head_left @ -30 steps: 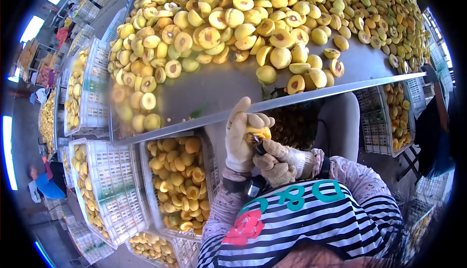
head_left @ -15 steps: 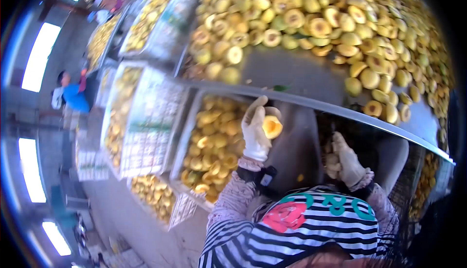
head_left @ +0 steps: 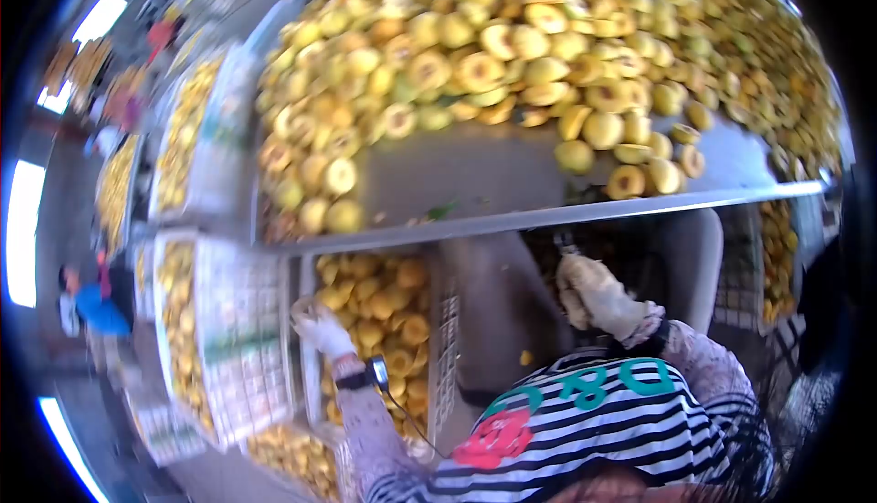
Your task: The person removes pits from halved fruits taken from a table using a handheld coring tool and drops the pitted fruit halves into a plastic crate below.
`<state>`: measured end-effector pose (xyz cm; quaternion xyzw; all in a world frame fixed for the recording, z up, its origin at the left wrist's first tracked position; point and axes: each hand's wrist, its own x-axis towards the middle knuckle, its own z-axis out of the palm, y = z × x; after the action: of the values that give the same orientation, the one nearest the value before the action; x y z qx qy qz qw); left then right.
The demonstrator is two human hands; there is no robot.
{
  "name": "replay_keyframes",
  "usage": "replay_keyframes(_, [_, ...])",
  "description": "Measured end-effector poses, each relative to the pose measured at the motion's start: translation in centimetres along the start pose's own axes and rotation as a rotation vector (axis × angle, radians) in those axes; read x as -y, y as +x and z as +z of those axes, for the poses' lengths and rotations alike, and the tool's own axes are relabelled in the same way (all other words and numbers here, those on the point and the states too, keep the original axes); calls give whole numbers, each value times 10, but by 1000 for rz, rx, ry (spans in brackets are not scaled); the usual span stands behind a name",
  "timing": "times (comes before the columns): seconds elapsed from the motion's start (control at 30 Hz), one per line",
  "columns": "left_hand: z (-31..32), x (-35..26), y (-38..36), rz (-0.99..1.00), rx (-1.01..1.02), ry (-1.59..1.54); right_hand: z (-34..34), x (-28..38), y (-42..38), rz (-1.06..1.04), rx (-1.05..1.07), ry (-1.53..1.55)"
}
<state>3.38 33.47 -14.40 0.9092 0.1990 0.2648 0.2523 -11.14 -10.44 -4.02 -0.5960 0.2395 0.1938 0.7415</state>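
Over one crate (head_left: 438, 357): left hand (head_left: 320, 328).

The gloved left hand (head_left: 320, 328), which had held a yellow peach half up by the metal table edge (head_left: 548, 218), dropped to the rim of the white plastic crate of pitted halves (head_left: 384, 320), and the half was no longer seen in it. The gloved right hand (head_left: 594, 295), with its small dark tool, separated from the left and rose toward the table edge.
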Motion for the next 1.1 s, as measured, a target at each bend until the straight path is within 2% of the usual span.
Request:
replay_keyframes(0.03, [3, -55, -14, 210, -28, -293, 0, -7, 1, -31, -6, 62])
replay_keyframes(0.1, [-10, -204, -51, 556, 281, -679, -2, -17, 3, -51, -15, 175])
replay_keyframes(0.17, [3, -290, -86, 815, 552, -756, -13, -17, -1, -41, 26, 254])
replay_keyframes(0.23, [50, -339, -104, 931, 751, -558, -26, -17, -9, -81, 2, 321])
replay_keyframes(0.3, [94, -370, -129, 1041, 846, -329, -38, -8, -23, -90, -8, 393])
replay_keyframes(0.37, [98, -399, -150, 1110, 891, -13, -49, -12, -24, -125, -30, 409])
replay_keyframes(0.4, [105, -406, -147, 1140, 922, 61, -53, -15, -24, -136, -25, 407])
replay_keyframes(0.43, [107, -404, -147, 1142, 858, -16, -56, -18, -26, -144, -19, 407])
replay_keyframes(0.5, [114, -396, -135, 940, 1005, -194, -64, -11, -32, -178, -8, 391])
replay_keyframes(0.53, [95, -393, -132, 765, 1043, -316, -68, -4, -35, -187, -1, 380])
replay_keyframes(0.57, [103, -378, -133, 433, 1165, -870, -70, -1, -36, -188, 8, 374])
replay_keyframes(0.6, [102, -354, -126, 267, 1246, -991, -75, -3, -33, -198, 41, 359])
replay_keyframes(0.63, [73, -354, -122, 92, 1311, -1116, -76, 0, -31, -159, 79, 353])
replay_keyframes(0.7, [42, -342, -128, -186, 1429, -1437, -72, 10, -30, -79, 149, 334])
replay_keyframes(0.77, [23, -341, -142, -335, 1432, -1551, -66, 22, -31, -66, 243, 201])
replay_keyframes(0.83, [13, -345, -156, -399, 1339, -1440, -57, 37, -36, -81, 229, 120])
replay_keyframes(1.0, [-2, -361, -188, -195, 1075, -1162, -50, 36, -24, -141, 204, 30])
replay_keyframes(1.1, [-8, -364, -196, -62, 970, -1063, -41, 28, -21, -293, 167, 64])
